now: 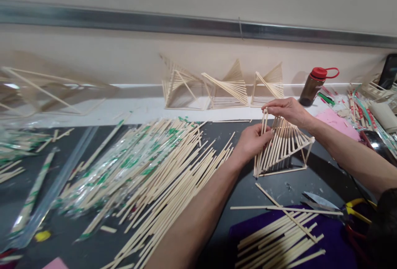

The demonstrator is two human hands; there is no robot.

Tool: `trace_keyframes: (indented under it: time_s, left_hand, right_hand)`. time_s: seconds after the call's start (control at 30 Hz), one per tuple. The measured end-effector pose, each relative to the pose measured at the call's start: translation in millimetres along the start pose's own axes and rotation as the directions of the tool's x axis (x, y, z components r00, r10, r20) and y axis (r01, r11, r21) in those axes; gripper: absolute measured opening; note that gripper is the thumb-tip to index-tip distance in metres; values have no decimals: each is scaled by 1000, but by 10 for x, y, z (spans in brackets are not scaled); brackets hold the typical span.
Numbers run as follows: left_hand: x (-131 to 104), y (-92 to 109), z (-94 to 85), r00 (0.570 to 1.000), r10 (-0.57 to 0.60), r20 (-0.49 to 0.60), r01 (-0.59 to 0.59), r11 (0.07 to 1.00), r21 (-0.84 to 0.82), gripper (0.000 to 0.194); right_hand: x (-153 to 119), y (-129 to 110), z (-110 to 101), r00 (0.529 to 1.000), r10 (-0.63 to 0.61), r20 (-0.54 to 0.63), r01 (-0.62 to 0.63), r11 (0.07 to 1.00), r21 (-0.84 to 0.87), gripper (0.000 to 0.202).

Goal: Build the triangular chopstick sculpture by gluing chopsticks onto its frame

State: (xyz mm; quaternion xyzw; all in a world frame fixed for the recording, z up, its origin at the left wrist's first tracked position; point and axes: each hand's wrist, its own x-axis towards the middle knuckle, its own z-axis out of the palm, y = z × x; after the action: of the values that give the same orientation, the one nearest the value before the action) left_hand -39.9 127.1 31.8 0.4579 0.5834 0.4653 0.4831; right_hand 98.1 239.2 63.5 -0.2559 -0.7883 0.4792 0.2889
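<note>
A stick structure (pixel 285 143) built from thin wooden sticks, its rows fanned into a twisted surface, stands on the dark table in front of me. My left hand (pixel 252 141) is closed around the upright sticks at its left side, thumb and fingers pinching them. From above, my right hand (pixel 288 110) reaches over, its fingertips closed at the top left corner of the same structure. Whether a loose stick is between those fingertips is hard to make out. Below the frame, two loose sticks (pixel 273 208) lie crossed.
Loose sticks (pixel 186 186) and green-printed plastic wrappers (pixel 127 161) spread at left. Yellow-handled scissors (pixel 350 209) and short sticks (pixel 279 236) lie on purple cloth (pixel 238 229). Finished-looking stick frames (pixel 228 87) line the wall ledge, beside a red-capped bottle (pixel 312 89).
</note>
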Motion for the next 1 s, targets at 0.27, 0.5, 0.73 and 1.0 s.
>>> trace_keyframes:
  time_s: [0.27, 0.5, 0.73, 1.0]
  left_hand:
    - [-2, 79, -261, 975, -57, 214, 89, 986, -142, 36]
    - [26, 16, -123, 998, 17, 63, -5, 983, -182, 29]
    - [32, 21, -111, 998, -9, 61, 19, 986, -166, 25]
    - [47, 31, -124, 987, -100, 124, 125, 970, -207, 20]
  right_hand:
    - [-38, -92, 19, 998, 35, -50, -36, 999, -29, 22]
    - [-48, -89, 42, 997, 37, -71, -40, 998, -45, 21]
    - [-51, -88, 57, 996, 42, -76, -44, 999, -12, 21]
    - [-59, -87, 54, 996, 51, -79, -52, 999, -4, 21]
